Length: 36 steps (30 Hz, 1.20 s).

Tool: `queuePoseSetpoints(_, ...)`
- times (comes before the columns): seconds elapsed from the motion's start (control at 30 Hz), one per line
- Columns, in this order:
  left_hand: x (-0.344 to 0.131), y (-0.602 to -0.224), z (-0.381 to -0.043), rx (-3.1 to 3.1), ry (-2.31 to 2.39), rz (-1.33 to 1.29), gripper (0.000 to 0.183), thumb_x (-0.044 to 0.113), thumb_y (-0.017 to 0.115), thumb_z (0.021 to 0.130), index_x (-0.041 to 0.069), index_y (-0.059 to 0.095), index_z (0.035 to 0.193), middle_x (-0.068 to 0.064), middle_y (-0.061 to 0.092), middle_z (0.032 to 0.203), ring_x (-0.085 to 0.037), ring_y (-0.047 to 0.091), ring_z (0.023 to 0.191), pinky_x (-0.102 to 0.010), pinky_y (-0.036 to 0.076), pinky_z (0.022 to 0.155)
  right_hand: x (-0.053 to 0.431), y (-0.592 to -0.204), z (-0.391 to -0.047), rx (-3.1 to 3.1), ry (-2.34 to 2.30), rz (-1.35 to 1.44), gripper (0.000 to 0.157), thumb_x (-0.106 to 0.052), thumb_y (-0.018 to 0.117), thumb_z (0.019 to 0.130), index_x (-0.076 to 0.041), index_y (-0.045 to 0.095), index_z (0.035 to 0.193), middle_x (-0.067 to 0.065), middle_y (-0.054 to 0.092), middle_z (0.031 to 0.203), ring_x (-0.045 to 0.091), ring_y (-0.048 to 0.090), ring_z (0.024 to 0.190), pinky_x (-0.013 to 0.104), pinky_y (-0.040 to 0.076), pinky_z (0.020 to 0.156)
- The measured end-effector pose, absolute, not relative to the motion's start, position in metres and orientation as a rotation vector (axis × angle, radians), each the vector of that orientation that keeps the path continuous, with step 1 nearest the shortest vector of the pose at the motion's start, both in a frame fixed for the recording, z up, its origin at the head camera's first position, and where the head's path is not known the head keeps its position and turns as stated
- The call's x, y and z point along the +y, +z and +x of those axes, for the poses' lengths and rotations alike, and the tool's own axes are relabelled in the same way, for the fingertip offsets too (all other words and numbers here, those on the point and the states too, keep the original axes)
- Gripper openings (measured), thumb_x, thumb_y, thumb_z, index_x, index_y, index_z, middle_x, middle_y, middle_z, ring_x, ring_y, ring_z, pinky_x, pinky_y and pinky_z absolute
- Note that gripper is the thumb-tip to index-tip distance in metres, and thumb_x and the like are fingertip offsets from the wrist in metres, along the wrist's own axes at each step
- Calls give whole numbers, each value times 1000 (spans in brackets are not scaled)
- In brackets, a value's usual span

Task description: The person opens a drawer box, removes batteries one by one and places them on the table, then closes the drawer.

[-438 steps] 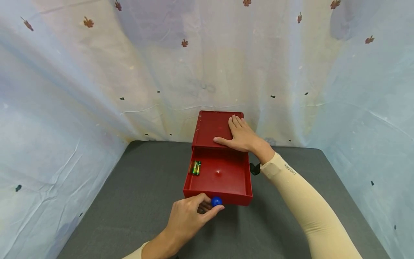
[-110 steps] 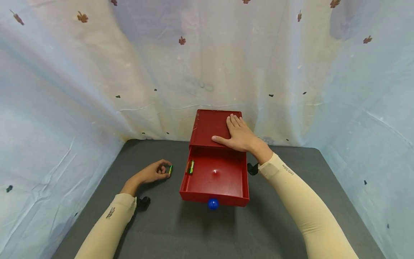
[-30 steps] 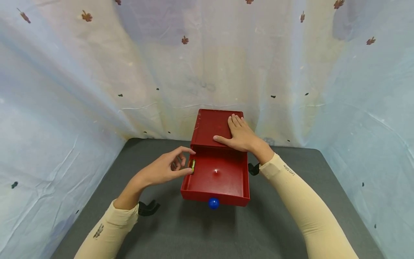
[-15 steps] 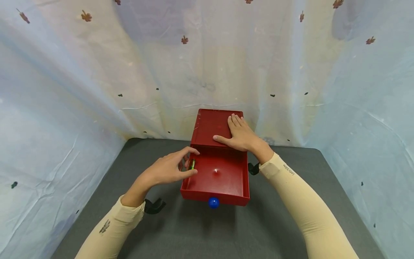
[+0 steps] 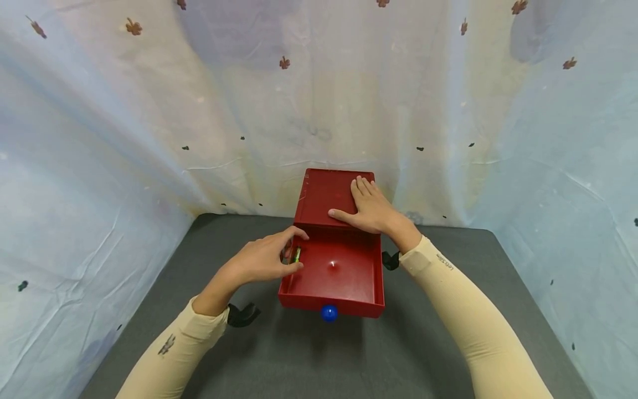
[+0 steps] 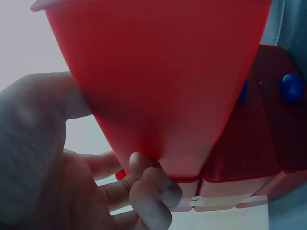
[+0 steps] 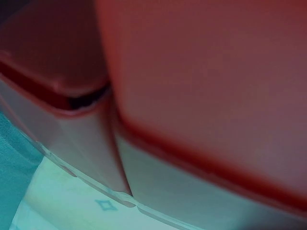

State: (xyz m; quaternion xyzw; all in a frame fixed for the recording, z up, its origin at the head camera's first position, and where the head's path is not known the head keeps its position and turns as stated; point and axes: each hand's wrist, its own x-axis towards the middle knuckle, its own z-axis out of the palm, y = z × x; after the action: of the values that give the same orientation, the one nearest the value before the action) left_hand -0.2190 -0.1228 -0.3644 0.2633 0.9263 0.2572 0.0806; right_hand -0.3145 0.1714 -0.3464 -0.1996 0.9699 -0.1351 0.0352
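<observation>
A red drawer (image 5: 344, 277) stands pulled out of its red cabinet (image 5: 324, 194), a blue round knob (image 5: 329, 313) on its front. One small green-and-yellow battery (image 5: 297, 254) shows inside, along the left wall. My left hand (image 5: 264, 257) is at that wall. Its thumb and forefinger reach over the rim on either side of the battery, spread apart; I cannot tell whether they touch it. The left hand (image 6: 72, 158) also shows in the left wrist view, other fingers bent beside the red wall (image 6: 158, 86). My right hand (image 5: 372, 211) lies flat on the cabinet top.
The cabinet sits on a dark grey table (image 5: 199, 354) against a pale curtain (image 5: 339, 111) with leaf prints. More red units with blue knobs (image 6: 291, 87) appear in the left wrist view. Red box walls (image 7: 206, 72) fill much of the right wrist view.
Since 3.7 s ago my left hand has moved right, to the drawer; the battery it pinched is no longer visible. Lately, its fingers have reached slightly further over the rim. My right hand stays put.
</observation>
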Motion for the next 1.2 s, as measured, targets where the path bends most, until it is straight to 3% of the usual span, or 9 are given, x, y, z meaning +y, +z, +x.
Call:
queuePoseSetpoints(0.27, -115, -361, -222, 2768, 682, 720, 56, 30, 80, 95, 19, 53, 143, 1, 59, 91, -16, 55, 78, -35, 44, 63, 173, -347, -313, 2974, -427, -601, 114, -79, 45, 100, 0, 4, 170, 19, -2, 179, 33, -4, 167, 47, -5, 132)
queuePoseSetpoints(0.63, -107, -351, -224, 2823, 417, 711, 59, 34, 84, 91, 18, 55, 139, 3, 66, 102, -13, 61, 85, -37, 52, 73, 174, -347, -313, 2975, -437, -606, 113, -79, 44, 100, 0, 5, 170, 19, 0, 179, 33, -3, 167, 47, -3, 133)
queuePoseSetpoints(0.93, -100, -343, -224, 2813, 269, 655, 61, 36, 85, 91, 16, 54, 139, 4, 65, 96, -14, 61, 80, -37, 52, 72, 172, -348, -314, 2980, -442, -612, 114, -80, 44, 99, 0, 6, 170, 19, 1, 179, 33, -3, 167, 47, -3, 133)
queuePoseSetpoints(1.2, -94, -338, -222, 2828, 215, 639, 54, 34, 87, 89, 14, 57, 130, 3, 64, 88, -15, 62, 76, -36, 51, 70, 172, -346, -312, 2980, -446, -614, 113, -79, 45, 100, 1, 5, 170, 19, 1, 179, 33, -3, 167, 47, -4, 133)
